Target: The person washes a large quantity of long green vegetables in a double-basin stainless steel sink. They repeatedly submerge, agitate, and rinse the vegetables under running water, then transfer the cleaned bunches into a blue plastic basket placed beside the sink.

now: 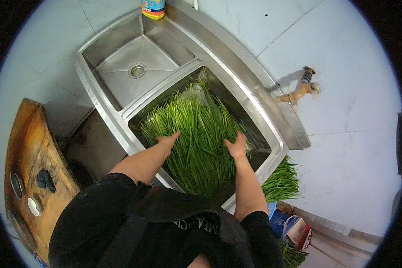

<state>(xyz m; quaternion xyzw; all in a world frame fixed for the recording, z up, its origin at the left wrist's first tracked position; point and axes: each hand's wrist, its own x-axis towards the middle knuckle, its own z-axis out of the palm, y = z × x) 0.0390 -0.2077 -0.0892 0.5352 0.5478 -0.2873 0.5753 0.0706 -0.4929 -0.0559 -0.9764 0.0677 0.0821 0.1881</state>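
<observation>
A thick mass of long green leaves that look like garlic chives point(196, 134) fills much of the right-hand basin point(254, 114) of a stainless steel double sink. Water seems to lie around them. My left hand point(168, 140) touches the leaves on their left side. Opposite it, on the right side of the mass, my right hand point(237, 146) rests among the leaves with thumb and fingers spread. Leaves hide part of the fingers of both hands, so how firmly they hold is unclear.
The left basin point(117, 63) has a round drain point(137, 70). A yellow bottle point(153, 10) stands on the back ledge. On the right wall is a tap point(299, 92). More greens point(281, 182) lie beside the sink, above a dustpan point(303, 236). A wooden table point(37, 144) holds a white bowl point(34, 206).
</observation>
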